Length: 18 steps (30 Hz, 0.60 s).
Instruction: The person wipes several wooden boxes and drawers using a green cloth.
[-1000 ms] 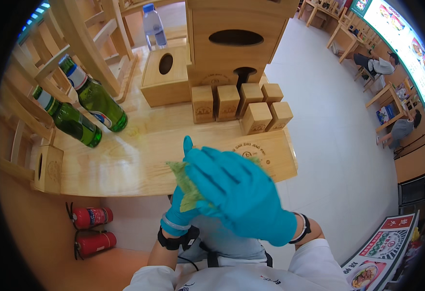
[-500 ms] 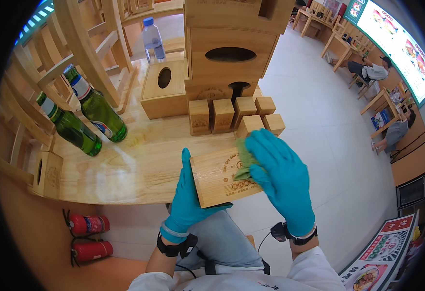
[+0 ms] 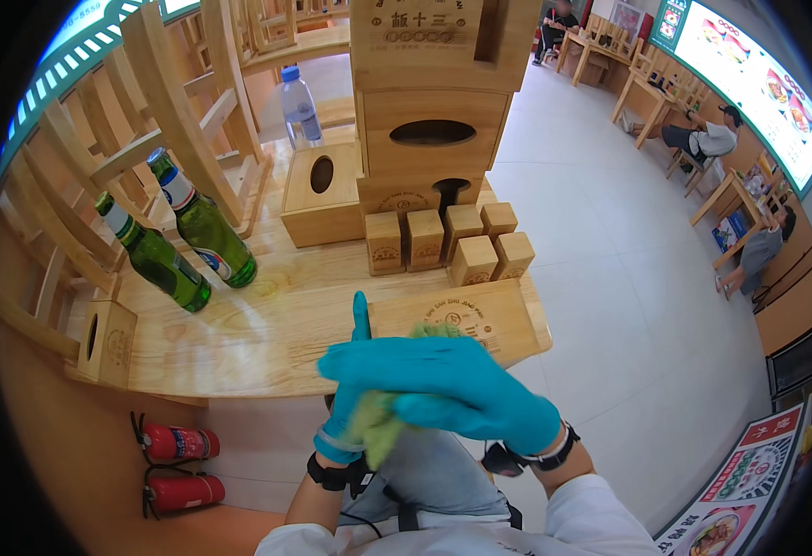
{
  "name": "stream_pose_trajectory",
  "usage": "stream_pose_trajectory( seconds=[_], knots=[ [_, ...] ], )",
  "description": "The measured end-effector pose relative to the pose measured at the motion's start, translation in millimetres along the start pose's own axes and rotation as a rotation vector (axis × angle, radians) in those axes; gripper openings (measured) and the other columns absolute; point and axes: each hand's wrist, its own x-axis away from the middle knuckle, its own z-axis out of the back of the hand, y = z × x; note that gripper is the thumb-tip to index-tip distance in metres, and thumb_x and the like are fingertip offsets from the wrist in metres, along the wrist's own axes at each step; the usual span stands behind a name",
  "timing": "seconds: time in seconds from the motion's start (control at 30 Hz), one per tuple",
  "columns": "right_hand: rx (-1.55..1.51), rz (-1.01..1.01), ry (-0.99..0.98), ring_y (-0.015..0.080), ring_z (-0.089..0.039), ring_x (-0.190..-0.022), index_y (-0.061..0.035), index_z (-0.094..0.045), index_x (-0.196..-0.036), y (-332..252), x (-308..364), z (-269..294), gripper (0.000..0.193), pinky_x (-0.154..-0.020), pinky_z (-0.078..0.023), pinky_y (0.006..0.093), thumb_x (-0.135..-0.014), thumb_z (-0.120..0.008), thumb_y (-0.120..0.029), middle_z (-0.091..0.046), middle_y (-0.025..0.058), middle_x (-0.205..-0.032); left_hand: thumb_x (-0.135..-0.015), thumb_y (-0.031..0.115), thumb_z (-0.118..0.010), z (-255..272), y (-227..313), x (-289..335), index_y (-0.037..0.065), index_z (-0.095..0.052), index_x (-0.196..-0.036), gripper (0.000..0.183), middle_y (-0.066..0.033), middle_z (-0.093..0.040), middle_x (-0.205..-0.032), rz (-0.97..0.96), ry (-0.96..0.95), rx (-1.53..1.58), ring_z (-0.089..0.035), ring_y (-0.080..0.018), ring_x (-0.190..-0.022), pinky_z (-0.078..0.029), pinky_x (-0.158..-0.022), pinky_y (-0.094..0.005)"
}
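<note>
A pale wooden box (image 3: 509,320) with a dark printed design is held at the table's front edge. My left hand (image 3: 337,434), in a teal glove, grips its left side, thumb up along the edge; its other fingers are hidden behind my right hand. Across the near part of the box passes my right hand (image 3: 447,382), also gloved in teal, fingers pointing left and closed on a green cloth (image 3: 375,428). Part of the cloth hangs below that hand, and another bit shows above it against the box. Several small wooden blocks (image 3: 472,262) stand just beyond.
Stacked wooden boxes with oval openings (image 3: 429,157) rise behind the blocks. Two green bottles (image 3: 211,236) and a lidded wooden tissue box (image 3: 322,199) stand leftward, near a clear plastic bottle (image 3: 300,111). Upturned chairs (image 3: 160,102) line the left. Red fire extinguishers (image 3: 182,442) sit below the table. People sit far right.
My right hand has swept left and down with the cloth, from the box's right side to over my left hand. The box has tilted away. The whole view has shifted slightly.
</note>
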Motion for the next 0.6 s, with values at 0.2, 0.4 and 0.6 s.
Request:
stream_pose_trajectory(
  seconds=[0.2,0.4,0.6],
  knots=[
    [-0.411,-0.202,0.778,0.0372,-0.062,-0.123,0.008,-0.051,-0.141,-54,63,-16,0.068,-0.112,-0.042,0.0478,-0.103,-0.048,-0.048,-0.061,0.0266,-0.134,-0.063,0.013,-0.096,-8,-4,-8,0.008,-0.001,-0.161,0.136,-0.0203,-0.028,-0.16,-0.592,0.184,-0.552,-0.035,-0.0322,-0.145,-0.038,-0.117,-0.0447],
    [-0.418,-0.206,0.985,0.0395,-0.059,-0.126,0.0097,-0.045,-0.144,-49,84,-40,0.069,-0.111,-0.043,0.0486,-0.105,-0.046,-0.047,-0.061,0.0312,-0.131,-0.061,0.039,-0.097,-15,24,63,0.001,-0.019,-0.158,0.13,-0.0208,-0.02,-0.164,-0.569,0.176,-0.641,-0.022,-0.0395,-0.151,-0.025,-0.121,-0.0509],
    [-0.659,-0.251,0.712,0.0351,-0.051,-0.135,0.0067,-0.04,-0.149,-54,75,-59,0.065,-0.108,-0.047,0.0419,-0.106,-0.046,-0.042,-0.051,0.0288,-0.144,-0.062,0.041,-0.095,-38,25,75,-0.001,-0.015,-0.159,0.132,-0.0292,-0.016,-0.163,-0.448,0.05,-0.432,-0.013,-0.0497,-0.151,-0.02,-0.12,-0.0581]
  ],
)
